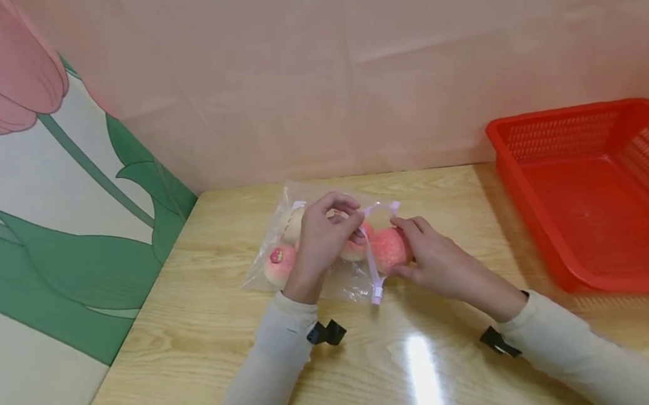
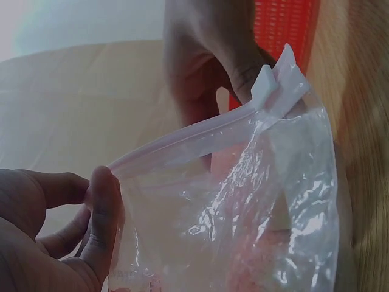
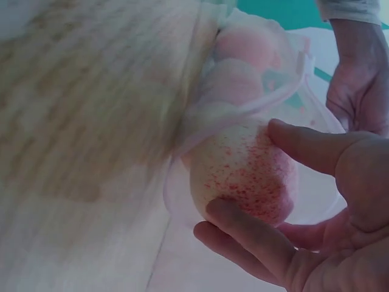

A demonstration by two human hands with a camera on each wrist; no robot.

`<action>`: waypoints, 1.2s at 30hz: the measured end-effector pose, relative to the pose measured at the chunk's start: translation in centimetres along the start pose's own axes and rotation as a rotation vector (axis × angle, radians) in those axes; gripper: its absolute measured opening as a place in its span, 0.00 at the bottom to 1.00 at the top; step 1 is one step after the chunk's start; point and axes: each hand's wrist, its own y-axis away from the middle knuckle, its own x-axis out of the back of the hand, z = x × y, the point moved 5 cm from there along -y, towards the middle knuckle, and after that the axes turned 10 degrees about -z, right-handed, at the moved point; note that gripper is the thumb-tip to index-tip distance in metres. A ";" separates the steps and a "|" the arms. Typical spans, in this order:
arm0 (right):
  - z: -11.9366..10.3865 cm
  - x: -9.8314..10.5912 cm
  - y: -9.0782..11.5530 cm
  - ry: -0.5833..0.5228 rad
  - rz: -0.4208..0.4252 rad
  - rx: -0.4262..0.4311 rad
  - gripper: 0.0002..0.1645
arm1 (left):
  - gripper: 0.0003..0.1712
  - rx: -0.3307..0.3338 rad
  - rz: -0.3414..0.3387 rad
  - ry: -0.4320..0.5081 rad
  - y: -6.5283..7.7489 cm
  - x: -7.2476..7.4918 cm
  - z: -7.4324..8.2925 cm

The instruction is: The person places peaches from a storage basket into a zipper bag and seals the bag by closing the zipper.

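A clear zip bag (image 1: 347, 289) with a pale pink slider strip lies on the table. Through its film show several round pieces, among them a pink one with a small red decoration (image 1: 279, 263) and a cream one (image 1: 291, 225). My left hand (image 1: 325, 234) pinches the edge of the bag's mouth between thumb and fingers, holding it up. The white slider (image 2: 264, 88) sits at one end of the strip. With spread fingers, my right hand (image 1: 439, 257) grips a pink-and-cream speckled, peach-like ball (image 3: 249, 173) right at the bag's mouth, partly inside the rim.
A red plastic basket (image 1: 528, 204) with perforated sides stands at the right of the wooden table (image 1: 197, 325). Pinkish covering (image 1: 265, 79) rises behind the table. A wall panel painted with flowers (image 1: 60, 259) borders the left side.
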 end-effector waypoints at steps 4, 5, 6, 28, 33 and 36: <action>0.3 -0.3 -0.1 -0.013 0.034 -0.006 0.49 | 0.11 0.011 0.004 0.012 0.1 -0.2 0.0; 0.3 -0.4 -0.2 -0.011 0.041 0.000 0.48 | 0.10 0.011 0.010 0.015 0.1 -0.2 0.0; 0.2 -0.4 -0.2 -0.009 0.042 0.003 0.48 | 0.10 0.013 0.015 0.016 0.0 -0.1 0.0; 0.0 -0.9 -1.0 -0.056 0.014 0.008 0.46 | 0.08 -0.020 -0.012 0.056 0.1 -0.2 0.0; 0.1 -0.9 -1.3 -0.047 0.014 -0.001 0.46 | 0.08 -0.012 -0.012 0.059 0.1 -0.2 0.0; 0.4 -1.0 -1.3 -0.057 0.010 -0.004 0.46 | 0.08 -0.010 -0.017 0.057 0.0 -0.2 0.1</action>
